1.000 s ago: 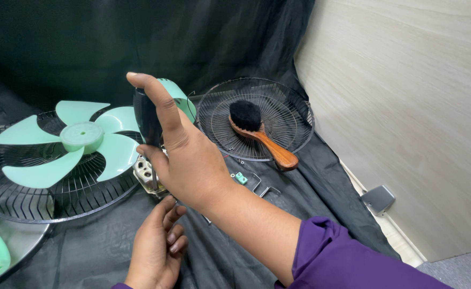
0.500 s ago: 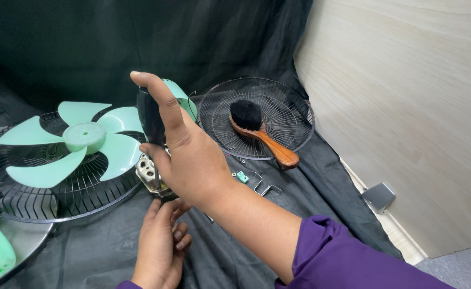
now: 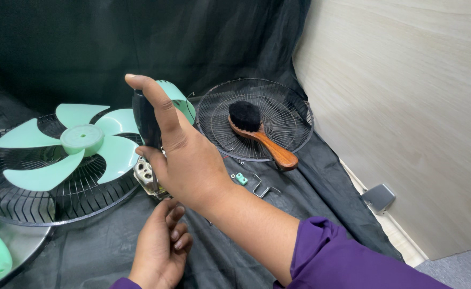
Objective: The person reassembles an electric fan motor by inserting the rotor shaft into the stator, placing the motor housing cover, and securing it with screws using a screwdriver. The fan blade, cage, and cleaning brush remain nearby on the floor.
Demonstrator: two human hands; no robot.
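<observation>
Here, in the head view, I see my right hand point(image 3: 184, 155) wrapped around the black handle of a screwdriver point(image 3: 145, 120), which stands upright with its shaft going down into the fan motor point(image 3: 145, 174). My left hand point(image 3: 160, 243) sits just below the motor, fingers loosely curled and gripping nothing, their tips near the motor's underside. Behind the motor, partly hidden by my right hand, is a mint-green motor cover point(image 3: 181, 99). Left of the motor lies a mint-green fan blade point(image 3: 70, 144), resting in a black wire guard point(image 3: 37, 200). Right of the motor, a second wire guard point(image 3: 294, 115) carries a wooden-handled brush point(image 3: 257, 134). A small green clip point(image 3: 241, 178) lies near it on the black cloth point(image 3: 310, 184) covering the tabletop.
</observation>
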